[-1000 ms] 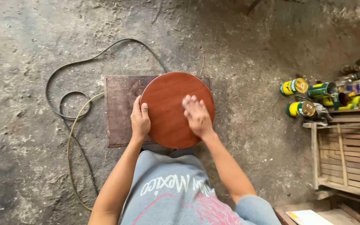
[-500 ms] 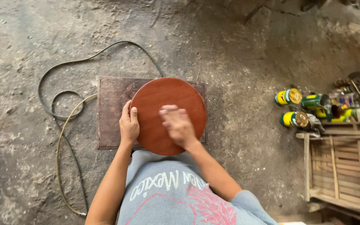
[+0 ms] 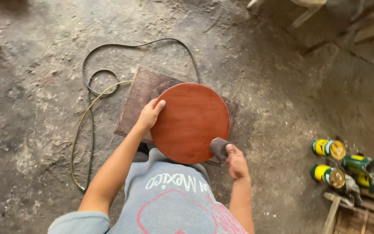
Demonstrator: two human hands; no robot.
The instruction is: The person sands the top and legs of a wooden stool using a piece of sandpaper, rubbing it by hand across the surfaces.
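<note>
A round reddish-brown wooden disc (image 3: 190, 121) lies on a dark rectangular board (image 3: 141, 93) on the floor. My left hand (image 3: 150, 113) rests on the disc's left edge, thumb on top, holding it steady. My right hand (image 3: 234, 160) is at the disc's lower right rim, gripping a small dark folded piece of sandpaper (image 3: 218, 147) that touches the edge. My knees in a grey printed cloth (image 3: 174, 195) sit just below the disc.
A black cable (image 3: 109, 56) and a yellowish hose (image 3: 79, 130) loop on the dusty concrete floor to the left. Several yellow and green cans (image 3: 330, 149) lie at the right, beside a wooden crate (image 3: 351, 214). Chair legs (image 3: 299, 17) stand at the top.
My right hand has slid from the top of the disc down to its lower right rim. The view has shifted, and my left hand has stayed on the left edge.
</note>
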